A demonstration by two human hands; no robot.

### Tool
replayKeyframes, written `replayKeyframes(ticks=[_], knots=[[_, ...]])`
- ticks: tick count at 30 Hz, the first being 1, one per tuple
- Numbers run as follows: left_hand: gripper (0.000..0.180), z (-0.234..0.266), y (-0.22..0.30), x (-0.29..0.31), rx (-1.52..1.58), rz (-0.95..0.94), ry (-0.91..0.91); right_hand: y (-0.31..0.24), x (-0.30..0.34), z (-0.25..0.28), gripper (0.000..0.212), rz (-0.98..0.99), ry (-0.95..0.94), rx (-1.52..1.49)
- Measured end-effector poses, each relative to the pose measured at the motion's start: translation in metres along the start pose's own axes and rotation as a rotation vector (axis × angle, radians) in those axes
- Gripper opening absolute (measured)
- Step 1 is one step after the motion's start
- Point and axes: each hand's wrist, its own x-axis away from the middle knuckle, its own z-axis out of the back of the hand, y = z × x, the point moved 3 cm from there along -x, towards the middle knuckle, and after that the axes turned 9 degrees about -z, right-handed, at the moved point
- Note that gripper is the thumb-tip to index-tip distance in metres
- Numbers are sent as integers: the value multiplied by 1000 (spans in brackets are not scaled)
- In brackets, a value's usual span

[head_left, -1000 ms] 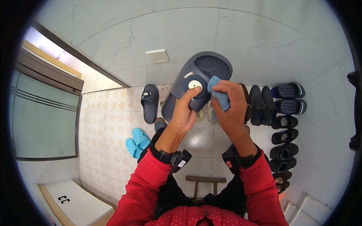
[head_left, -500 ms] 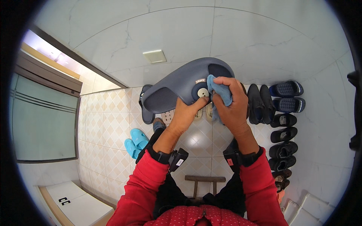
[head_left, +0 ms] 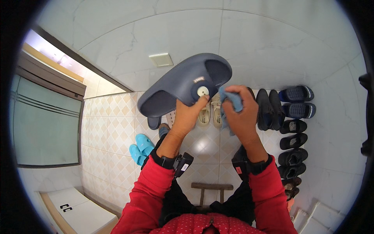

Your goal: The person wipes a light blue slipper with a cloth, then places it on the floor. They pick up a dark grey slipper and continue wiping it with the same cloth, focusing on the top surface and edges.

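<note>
A large blue-grey slide slipper [head_left: 171, 84] with a round button-like ornament is held up in front of me. My left hand [head_left: 187, 117] grips it from below, thumb pressed beside the ornament. A light blue cloth [head_left: 233, 100] is bunched in my right hand [head_left: 243, 113], with part of it hanging down below the fingers. That hand is just right of the slipper, with a small gap between cloth and slipper.
Dark shoes [head_left: 265, 109] and blue slippers [head_left: 297, 93] line the wall at right, with more black shoes [head_left: 293, 140] below them. Cream shoes [head_left: 203, 116] stand behind my hands. Turquoise clogs [head_left: 144, 145] sit at left. A wooden stool [head_left: 212, 186] is between my legs, a white cabinet [head_left: 82, 206] lower left.
The slipper has shifted up and left in my left hand. My right hand with the cloth has come away from the slipper's strap.
</note>
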Motion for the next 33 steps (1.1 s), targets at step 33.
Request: replayKeyframes(ticks=[33], knots=[[36, -21, -31, 15, -986, -534, -574, 2, -20, 17, 34, 75, 48, 140]])
